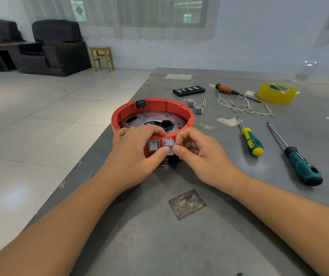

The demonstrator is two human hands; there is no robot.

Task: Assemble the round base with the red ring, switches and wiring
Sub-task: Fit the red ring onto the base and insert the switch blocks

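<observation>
At the near wall of the red ring [160, 105] (set on the grey table [209, 226]), a grey switch [168, 144] is pinched between thumb and forefinger of the right hand [197, 154]. It is pressed by the left hand [134, 154] thumb, whose fingers are curled over the rim, beside a seated switch [153, 145].

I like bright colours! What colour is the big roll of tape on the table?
Yellow, see-through: the roll of sticky tape, clearest in the head view.
</observation>
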